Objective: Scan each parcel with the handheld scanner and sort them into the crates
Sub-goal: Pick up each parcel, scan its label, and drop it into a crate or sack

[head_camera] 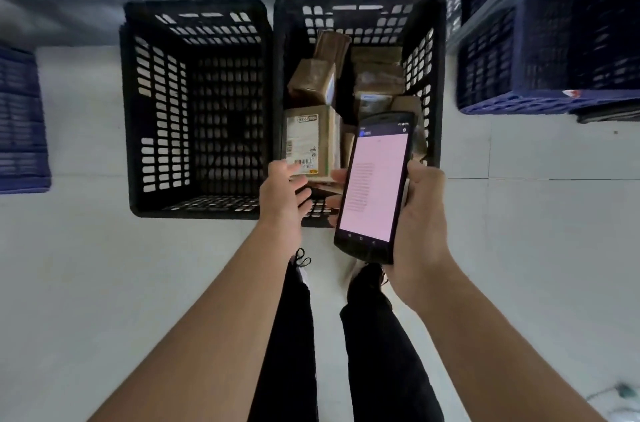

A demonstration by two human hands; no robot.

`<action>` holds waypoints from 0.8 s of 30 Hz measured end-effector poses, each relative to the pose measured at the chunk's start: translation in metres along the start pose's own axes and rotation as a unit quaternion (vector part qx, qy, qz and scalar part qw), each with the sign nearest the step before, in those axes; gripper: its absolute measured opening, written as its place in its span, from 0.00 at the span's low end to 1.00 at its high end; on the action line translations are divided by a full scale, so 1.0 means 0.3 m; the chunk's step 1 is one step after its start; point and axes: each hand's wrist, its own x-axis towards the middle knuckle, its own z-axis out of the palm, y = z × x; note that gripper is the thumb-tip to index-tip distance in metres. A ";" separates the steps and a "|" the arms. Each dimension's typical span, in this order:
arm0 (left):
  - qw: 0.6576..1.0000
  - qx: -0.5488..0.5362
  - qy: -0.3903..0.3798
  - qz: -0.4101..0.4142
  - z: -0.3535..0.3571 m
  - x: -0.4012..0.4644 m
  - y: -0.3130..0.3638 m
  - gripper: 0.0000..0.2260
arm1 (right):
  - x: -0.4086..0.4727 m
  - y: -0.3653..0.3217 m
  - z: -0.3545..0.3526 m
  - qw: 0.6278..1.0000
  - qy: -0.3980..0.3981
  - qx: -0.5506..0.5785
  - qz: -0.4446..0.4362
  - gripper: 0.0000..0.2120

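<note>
- Brown cardboard is what we reach for: the labelled parcel (309, 144) stands at the near-left corner of the right-hand black crate (437, 75), its white label and barcode facing up toward us.
- Our left hand (282, 195) is the nearer one, just below that parcel. Its fingers are spread and relaxed, holding nothing, with the tips at the parcel's near edge beside the barcode; we cannot tell whether they touch it yet.
- From those fingers the parcel lies straight ahead and slightly right. Its long axis runs away from us, so we judge that a grasp across its 2 narrow sides at the near end would suit best.
- Our right hand (420, 224) is wrapped around the handheld scanner (375, 188), fingers curled along its right edge. The pink screen faces us and the top end points over the same crate.
- The scanner hangs just right of the parcel, so the barcode is close to its front end. We judge that lifting or tilting the label toward it is the next need.
- More brown parcels (377, 82) are piled deeper in that crate.
- The left-hand black crate (159, 103) shows no parcels inside and sits directly beside the full one, an easy drop to our left.
</note>
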 end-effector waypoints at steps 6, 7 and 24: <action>0.997 -0.071 0.006 -0.032 0.031 0.270 -0.109 0.17 | 0.232 0.123 -0.003 0.999 0.031 -0.005 -0.019 0.33; 0.995 -0.084 -0.001 -0.045 0.039 0.302 -0.127 0.17 | 0.263 0.138 -0.005 0.999 0.031 -0.002 -0.022 0.34; 0.982 -0.159 -0.063 -0.078 0.053 0.361 -0.212 0.28 | 0.284 0.260 -0.053 0.999 0.026 0.009 -0.027 0.23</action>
